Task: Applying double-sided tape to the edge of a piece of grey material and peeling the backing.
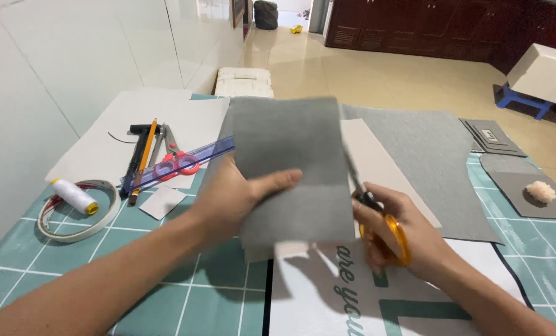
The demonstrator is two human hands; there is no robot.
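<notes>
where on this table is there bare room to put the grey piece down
Bare mat shows near the front edge, between the tape roll and the white printed sheet. Another open patch lies at far right below the grey pad with the pink puff. The far left is crowded with ruler, pencil, red scissors and thread spool; the big grey sheet covers the middle.

Home craft corner, tiled floor (pixel 377 74), wooden cabinets (pixel 427 28), cutting mat (pixel 197 292)

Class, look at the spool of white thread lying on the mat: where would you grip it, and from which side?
Grip the white thread spool across its wound middle, coming from above. It lies on its side inside the tape ring, so its long flanks are exposed while the yellow end faces sideways.
</notes>
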